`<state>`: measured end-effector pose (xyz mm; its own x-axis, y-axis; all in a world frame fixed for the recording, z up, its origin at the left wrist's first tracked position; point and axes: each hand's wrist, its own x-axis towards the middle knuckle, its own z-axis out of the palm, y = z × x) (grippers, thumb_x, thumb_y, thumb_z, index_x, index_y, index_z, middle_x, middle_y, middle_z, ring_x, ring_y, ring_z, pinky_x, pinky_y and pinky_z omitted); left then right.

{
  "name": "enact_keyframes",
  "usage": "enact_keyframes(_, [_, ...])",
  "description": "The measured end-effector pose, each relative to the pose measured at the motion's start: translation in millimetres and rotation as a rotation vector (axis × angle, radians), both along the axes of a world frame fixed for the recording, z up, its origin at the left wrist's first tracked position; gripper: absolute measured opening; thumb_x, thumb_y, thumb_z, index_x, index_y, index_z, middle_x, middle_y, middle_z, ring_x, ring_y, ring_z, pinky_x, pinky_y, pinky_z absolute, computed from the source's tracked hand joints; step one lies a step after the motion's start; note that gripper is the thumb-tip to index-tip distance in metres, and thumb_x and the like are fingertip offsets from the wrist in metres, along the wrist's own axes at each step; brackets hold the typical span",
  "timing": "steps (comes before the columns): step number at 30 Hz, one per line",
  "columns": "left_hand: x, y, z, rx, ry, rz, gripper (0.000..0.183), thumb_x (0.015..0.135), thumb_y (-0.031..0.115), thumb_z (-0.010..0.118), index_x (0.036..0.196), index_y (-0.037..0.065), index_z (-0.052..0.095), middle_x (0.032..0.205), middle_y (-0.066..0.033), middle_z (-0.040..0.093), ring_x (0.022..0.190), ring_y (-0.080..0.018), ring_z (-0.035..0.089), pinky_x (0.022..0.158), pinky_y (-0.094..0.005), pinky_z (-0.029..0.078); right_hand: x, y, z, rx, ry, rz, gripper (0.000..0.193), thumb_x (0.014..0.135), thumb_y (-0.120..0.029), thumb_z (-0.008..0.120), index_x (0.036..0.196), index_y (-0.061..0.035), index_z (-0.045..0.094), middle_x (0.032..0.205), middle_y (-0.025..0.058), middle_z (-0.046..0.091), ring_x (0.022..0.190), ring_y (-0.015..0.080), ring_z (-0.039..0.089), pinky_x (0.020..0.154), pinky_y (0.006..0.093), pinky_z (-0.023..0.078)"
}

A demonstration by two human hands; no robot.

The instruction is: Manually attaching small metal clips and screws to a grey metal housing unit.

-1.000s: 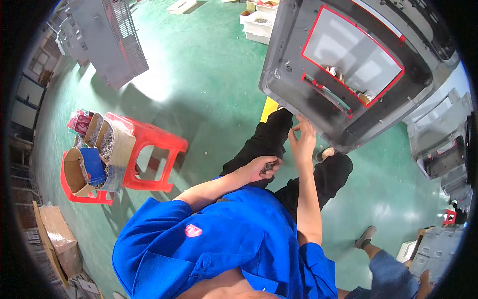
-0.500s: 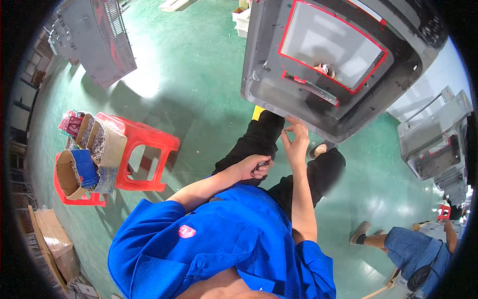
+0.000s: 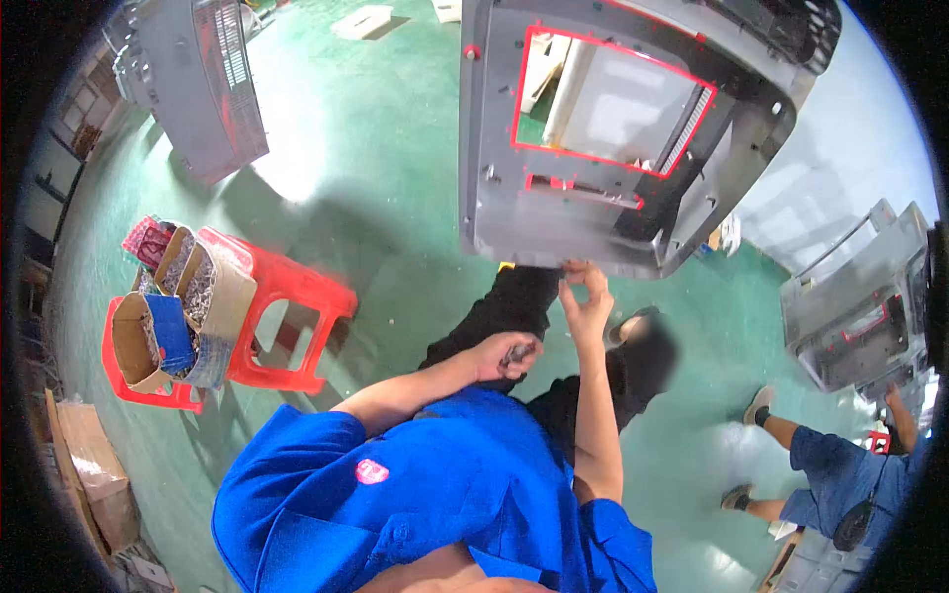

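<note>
My left hand [image 3: 504, 360] is curled palm up in front of my lap, cupping a small clump of dark metal-looking pieces [image 3: 516, 354] too small to name. Ahead of me stands a large grey plastic housing panel [image 3: 484, 212] with a rectangular opening edged in red. At its lower rim is my right hand [image 3: 590, 304], thumb and forefinger bent toward each other and the fingertips touching or almost touching the rim. Whatever those fingertips hold is too small to make out.
On my left, red plastic stools [image 3: 300, 287] carry cut-open cardboard boxes [image 3: 235, 296] of small parts. Another grey housing [image 3: 213, 99] stands at the far left. More grey panels [image 3: 840, 306] lean at the right, where a person in blue [image 3: 840, 474] is at work.
In the picture the housing panel has shifted left and appears more upright. My right hand stays at its lower rim. The left fingers have loosened, showing more of the pieces. The other person has moved.
</note>
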<state>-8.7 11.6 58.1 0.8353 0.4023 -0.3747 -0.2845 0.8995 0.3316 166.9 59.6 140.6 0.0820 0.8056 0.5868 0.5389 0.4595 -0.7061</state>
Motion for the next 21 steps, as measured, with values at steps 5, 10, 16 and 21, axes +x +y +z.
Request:
enact_keyframes(5, [-1, -1, 3, 0.102, 0.004, -0.018, 0.018, 0.092, 0.019, 0.047, 0.1, 0.004, 0.055, 0.071, -0.0027, 0.048, 0.05, -0.0095, 0.039, 0.039, -0.0216, 0.027, -4, 4, 6, 0.012, 0.032, -0.015, 0.011, 0.072, -0.004, 0.065, 0.073, -0.003, 0.054, 0.087, 0.0103, 0.066, 0.09, 0.0289, 0.062, 0.096, 0.0438, 0.043])
enact_keyframes(10, [-3, -4, 7, 0.146, 0.038, -0.045, 0.023, 0.098, 0.022, 0.044, 0.107, 0.003, 0.053, 0.07, -0.0033, 0.048, 0.049, -0.0082, 0.036, 0.039, -0.0211, 0.026, -7, 11, 4, 0.019, 0.114, 0.04, 0.011, 0.072, -0.003, 0.065, 0.073, -0.0032, 0.055, 0.082, 0.0097, 0.066, 0.085, 0.0276, 0.063, 0.096, 0.044, 0.043])
enact_keyframes(16, [0, -7, 9, 0.171, 0.111, -0.057, 0.025, 0.098, 0.027, 0.044, 0.102, 0.005, 0.052, 0.063, -0.0035, 0.048, 0.044, -0.0091, 0.035, 0.038, -0.0219, 0.027, -7, 12, -3, 0.006, 0.175, 0.067, 0.01, 0.071, -0.003, 0.066, 0.073, -0.0025, 0.057, 0.08, 0.0098, 0.066, 0.084, 0.0253, 0.063, 0.094, 0.042, 0.044])
enact_keyframes(21, [3, -8, 10, 0.236, 0.139, -0.086, 0.031, 0.097, 0.035, 0.047, 0.094, 0.005, 0.053, 0.059, -0.0031, 0.047, 0.043, -0.01, 0.037, 0.037, -0.0236, 0.028, -6, 10, 2, 0.011, 0.146, 0.082, 0.009, 0.069, -0.001, 0.066, 0.073, -0.0028, 0.058, 0.081, 0.0098, 0.066, 0.084, 0.0255, 0.063, 0.093, 0.041, 0.044])
